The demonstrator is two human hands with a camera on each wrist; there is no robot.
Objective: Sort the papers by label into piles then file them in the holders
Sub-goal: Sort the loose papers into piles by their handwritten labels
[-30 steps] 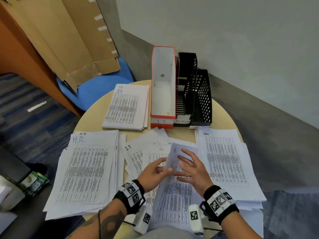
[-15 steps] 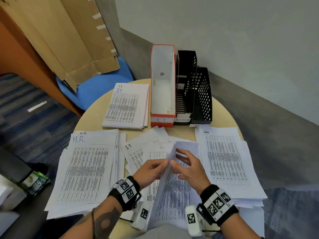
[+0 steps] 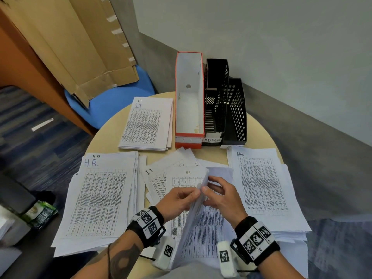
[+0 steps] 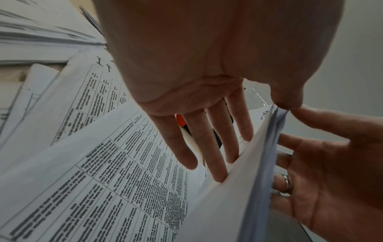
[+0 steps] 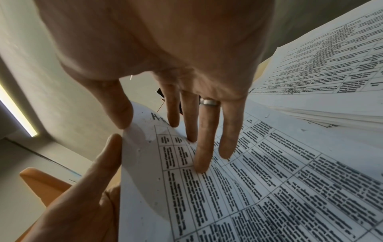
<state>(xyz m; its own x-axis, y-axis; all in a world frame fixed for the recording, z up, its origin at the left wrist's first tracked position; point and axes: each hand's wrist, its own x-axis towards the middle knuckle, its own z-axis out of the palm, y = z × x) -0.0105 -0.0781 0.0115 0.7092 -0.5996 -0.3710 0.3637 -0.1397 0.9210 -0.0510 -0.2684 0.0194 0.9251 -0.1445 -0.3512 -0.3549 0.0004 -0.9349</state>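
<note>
A printed sheet (image 3: 198, 228) stands lifted on edge over the unsorted middle pile (image 3: 181, 176). My left hand (image 3: 193, 195) holds its upper edge, thumb on top and fingers against the blank side (image 4: 228, 196). From the other side my right hand (image 3: 207, 188) pinches the same edge, fingers on the printed face (image 5: 248, 196). That face carries a label starting with H. The edge looks like two layers. On the table lie an H.R. pile (image 3: 100, 198), an IT pile (image 3: 147, 125) and an Admin pile (image 3: 261, 188). Behind stand the IT holder (image 3: 189, 97), the ADMIN holder (image 3: 215, 97) and a perforated black holder (image 3: 235, 109).
The round table (image 3: 108, 137) stands near a grey wall. A blue chair (image 3: 112, 105) with cardboard (image 3: 80, 47) leaning over it sits behind it to the left. A green packet (image 3: 42, 215) lies low at the left.
The sheet has risen from a low slope to standing nearly on edge. Both hands have closed in on its upper edge, thumbs now meeting there.
</note>
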